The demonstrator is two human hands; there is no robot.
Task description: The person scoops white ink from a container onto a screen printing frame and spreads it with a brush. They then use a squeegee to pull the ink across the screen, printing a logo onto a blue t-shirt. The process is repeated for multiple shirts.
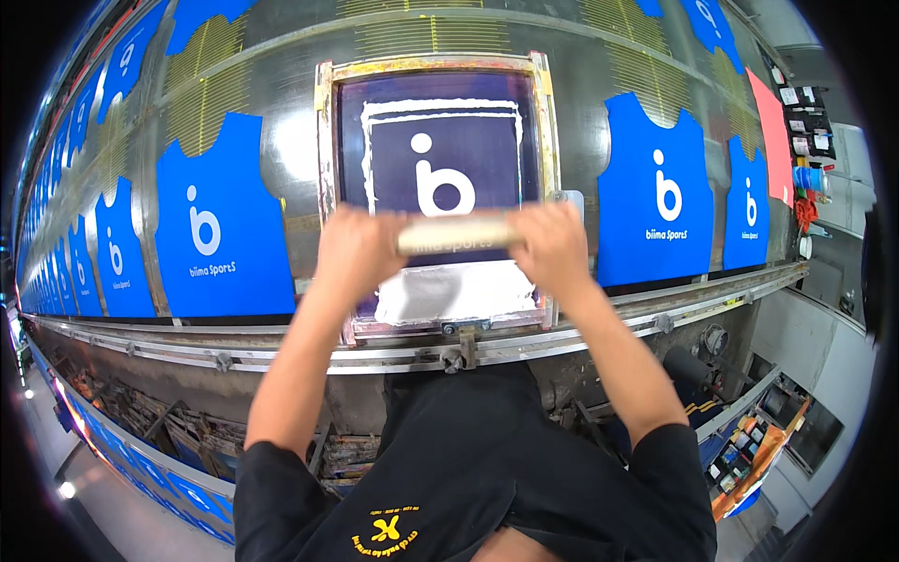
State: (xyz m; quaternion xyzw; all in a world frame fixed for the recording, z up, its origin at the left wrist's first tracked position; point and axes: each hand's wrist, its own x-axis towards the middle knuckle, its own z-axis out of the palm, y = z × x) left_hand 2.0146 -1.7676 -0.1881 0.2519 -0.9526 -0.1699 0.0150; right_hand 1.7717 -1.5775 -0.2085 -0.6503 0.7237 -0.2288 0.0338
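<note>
A wooden-framed printing screen (325,140) lies flat on the long table in front of me, with a dark mesh and a white emblem in its middle. Both my hands grip a pale squeegee handle (456,236) that spans the mesh crosswise. My left hand (361,245) is wrapped round its left end, my right hand (551,242) round its right end; both are slightly blurred. Thick white ink (468,286) covers the near part of the mesh, below the squeegee. The squeegee's lower edge is hidden by the handle.
Printed blue fabric panels lie on both sides, one left of the screen (225,267) and one right (627,234). A metal rail (262,354) runs along the table's near edge. Pink sheet (770,131) and small containers (807,178) sit at the far right.
</note>
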